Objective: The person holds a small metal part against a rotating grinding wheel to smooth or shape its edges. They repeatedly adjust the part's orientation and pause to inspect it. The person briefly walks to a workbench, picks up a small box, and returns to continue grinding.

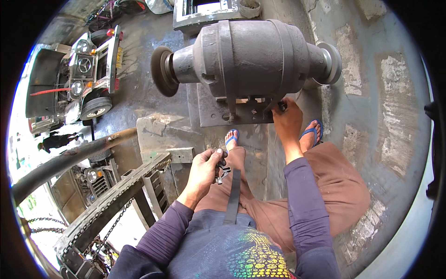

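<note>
At left, the left hand (204, 170) is clasping a half-hidden metal piece (224, 172); by the grinder (253, 58), the right hand (286, 120) is obscuring its grip: I cannot tell.

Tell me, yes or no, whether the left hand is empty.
No, the left hand has a small metal part held at its fingers.

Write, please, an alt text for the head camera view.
A bare right hand is at the lower edge of a grey bench grinder with two wheels, while the left hand holds small metal parts. Vehicles stand at the left.
</note>
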The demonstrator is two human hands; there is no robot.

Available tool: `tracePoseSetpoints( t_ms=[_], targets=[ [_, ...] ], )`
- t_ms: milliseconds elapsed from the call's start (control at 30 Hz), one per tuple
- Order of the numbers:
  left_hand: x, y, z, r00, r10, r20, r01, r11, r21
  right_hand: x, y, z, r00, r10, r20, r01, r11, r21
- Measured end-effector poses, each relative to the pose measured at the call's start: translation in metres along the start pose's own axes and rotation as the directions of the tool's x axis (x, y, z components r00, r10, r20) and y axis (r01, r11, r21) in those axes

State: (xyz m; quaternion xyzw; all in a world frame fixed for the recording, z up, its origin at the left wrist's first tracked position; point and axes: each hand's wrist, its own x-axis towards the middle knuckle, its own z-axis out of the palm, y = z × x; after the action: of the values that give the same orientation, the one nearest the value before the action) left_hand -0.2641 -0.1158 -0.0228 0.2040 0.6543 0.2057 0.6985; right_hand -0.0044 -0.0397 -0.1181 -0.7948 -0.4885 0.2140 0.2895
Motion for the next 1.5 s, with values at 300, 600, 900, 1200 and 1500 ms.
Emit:
tracePoseSetpoints(
  t_ms=[300,600,900,1200,1500],
  targets=[
    [-0.008,0.038,0.008,0.961,0.148,0.235,-0.141,0.989,-0.046,-0.055,-0.052,-0.069,0.776,0.581,0.244,-0.378,0.119,0.918],
    [-0.001,0.075,0.080,0.844,0.283,0.455,-0.281,0.957,-0.075,-0.133,-0.084,-0.144,0.948,0.061,0.313,-0.269,-0.373,0.888],
    [0.010,0.021,0.090,0.715,0.364,0.596,-0.696,0.447,0.562,-0.249,-0.020,-0.138,0.921,0.092,0.378,-0.302,-0.445,0.843],
    [0.066,-0.076,-0.041,0.787,-0.158,0.596,-0.384,0.630,0.675,-0.401,0.013,-0.146,0.986,0.135,0.097,-0.015,-0.509,0.861],
    [-0.017,-0.276,0.135,0.652,-0.558,0.514,-0.699,-0.178,0.692,-0.788,0.071,-0.187,0.634,0.690,-0.349,0.555,-0.092,0.827]
  ],
)
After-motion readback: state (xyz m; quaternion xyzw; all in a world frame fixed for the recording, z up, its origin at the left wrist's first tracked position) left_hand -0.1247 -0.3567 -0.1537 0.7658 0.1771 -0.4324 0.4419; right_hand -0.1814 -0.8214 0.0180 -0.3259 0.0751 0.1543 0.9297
